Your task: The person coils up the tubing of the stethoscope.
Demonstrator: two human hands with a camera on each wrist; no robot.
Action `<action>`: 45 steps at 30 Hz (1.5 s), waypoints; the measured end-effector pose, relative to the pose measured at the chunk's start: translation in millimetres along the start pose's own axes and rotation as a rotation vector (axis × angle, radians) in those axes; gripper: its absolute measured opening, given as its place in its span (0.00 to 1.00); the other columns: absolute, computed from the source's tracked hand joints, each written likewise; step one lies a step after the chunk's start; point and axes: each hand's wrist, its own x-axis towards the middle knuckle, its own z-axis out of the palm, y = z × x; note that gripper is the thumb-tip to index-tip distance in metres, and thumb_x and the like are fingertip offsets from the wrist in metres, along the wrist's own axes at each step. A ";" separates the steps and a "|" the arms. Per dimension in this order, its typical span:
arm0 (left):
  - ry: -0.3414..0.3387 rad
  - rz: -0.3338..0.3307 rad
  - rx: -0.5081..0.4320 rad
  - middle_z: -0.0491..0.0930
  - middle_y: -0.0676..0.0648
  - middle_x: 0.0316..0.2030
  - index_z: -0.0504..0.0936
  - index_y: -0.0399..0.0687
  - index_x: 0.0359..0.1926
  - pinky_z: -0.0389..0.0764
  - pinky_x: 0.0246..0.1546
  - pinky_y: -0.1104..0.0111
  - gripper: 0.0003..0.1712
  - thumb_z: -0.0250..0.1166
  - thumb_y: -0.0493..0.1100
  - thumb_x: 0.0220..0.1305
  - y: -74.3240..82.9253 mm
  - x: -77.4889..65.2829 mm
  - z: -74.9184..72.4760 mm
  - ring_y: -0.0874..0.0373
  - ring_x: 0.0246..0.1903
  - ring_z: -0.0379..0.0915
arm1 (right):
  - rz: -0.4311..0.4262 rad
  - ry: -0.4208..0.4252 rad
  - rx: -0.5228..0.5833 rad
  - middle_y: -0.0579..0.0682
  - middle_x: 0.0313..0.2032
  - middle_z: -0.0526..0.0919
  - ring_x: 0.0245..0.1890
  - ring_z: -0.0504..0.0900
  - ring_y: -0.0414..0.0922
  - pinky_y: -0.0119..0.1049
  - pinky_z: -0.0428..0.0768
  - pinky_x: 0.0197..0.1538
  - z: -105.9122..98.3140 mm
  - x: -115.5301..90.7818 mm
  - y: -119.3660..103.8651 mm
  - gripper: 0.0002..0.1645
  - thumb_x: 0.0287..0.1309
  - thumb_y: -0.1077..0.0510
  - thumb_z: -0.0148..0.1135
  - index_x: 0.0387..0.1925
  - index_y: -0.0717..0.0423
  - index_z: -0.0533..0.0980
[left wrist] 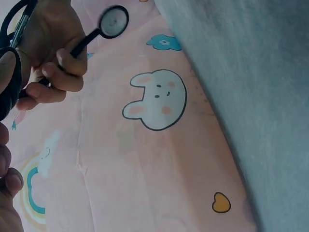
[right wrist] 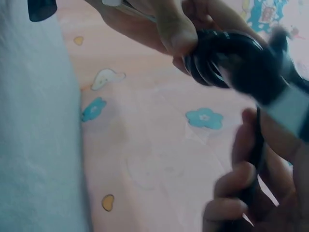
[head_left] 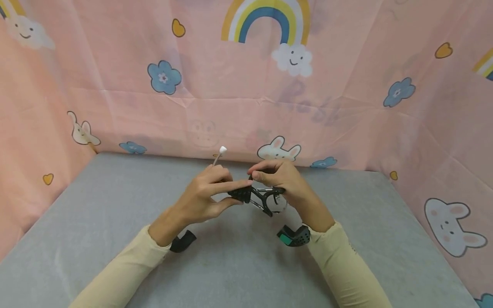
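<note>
A black stethoscope is held between both hands above the grey table. My left hand grips its bunched, looped tubing, with the index finger laid along the top and the thumb below. Past that hand's knuckles sticks up a metal ear tube with a white ear tip. My right hand brings thumb and index finger together at the loops' right end. In the left wrist view its other fingers curl round the tube behind the round chest piece. Coils of tubing show under the left thumb in the right wrist view.
The grey table spreads below the hands. A pink patterned cloth hangs behind it and along both sides. Black wrist devices sit under the cream sleeves.
</note>
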 end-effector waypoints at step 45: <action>0.249 -0.445 0.330 0.80 0.44 0.32 0.86 0.43 0.52 0.68 0.29 0.65 0.28 0.81 0.41 0.47 0.7 -0.5 -0.7 0.55 0.26 0.68 | -0.562 0.324 -0.056 0.45 0.33 0.87 0.21 0.77 0.37 0.28 0.75 0.25 42.0 -7.0 -6.0 0.13 0.54 0.64 0.68 0.42 0.66 0.79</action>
